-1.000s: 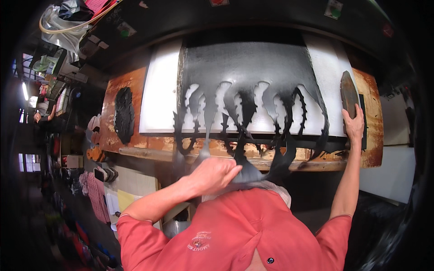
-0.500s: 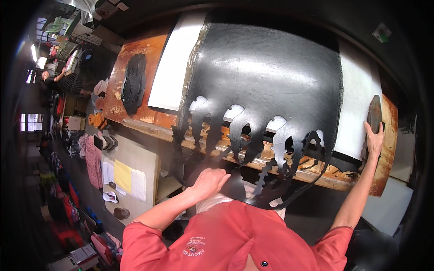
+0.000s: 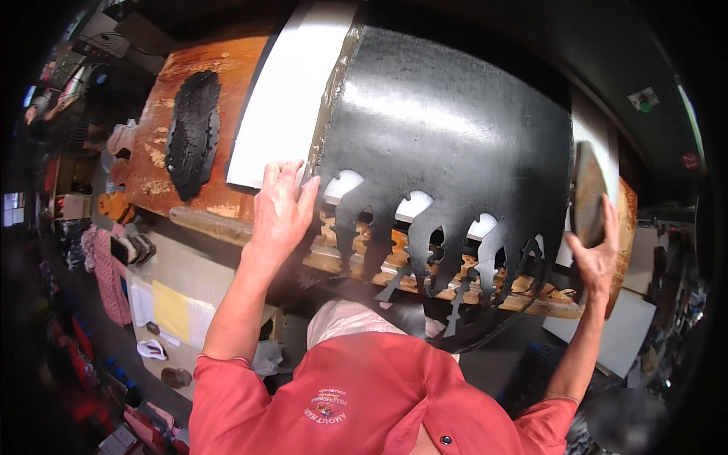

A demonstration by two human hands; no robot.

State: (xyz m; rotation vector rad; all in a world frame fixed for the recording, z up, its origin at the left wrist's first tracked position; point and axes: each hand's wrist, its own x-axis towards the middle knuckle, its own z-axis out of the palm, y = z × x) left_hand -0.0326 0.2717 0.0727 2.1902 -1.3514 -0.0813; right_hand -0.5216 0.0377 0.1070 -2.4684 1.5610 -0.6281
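Since half a second ago, the left hand has risen from the loose strips to the left edge of the black sheet, and the slab has come in toward its right edge. Nearest, at 6 o'clock from the sheet's middle, the strips sag over the lap; their lower ends merge into shadow and cannot be told apart. At 8 o'clock, the left hand lies back up, fingers loosely bent and thumb apart, with nothing seen in it; whether the thumb touches the sheet is unclear. At 4 o'clock, the right hand grips the slab's near end between thumb and fingers, its palm hidden, forearm rising from 5 o'clock. Beneath the sheet, the white board is mostly covered. At 9 o'clock, the bench bears a dark stack, its layers indistinct. At 12 o'clock, the sheet's far edge is lost in darkness. Far off at 9 o'clock, a person is blurred.
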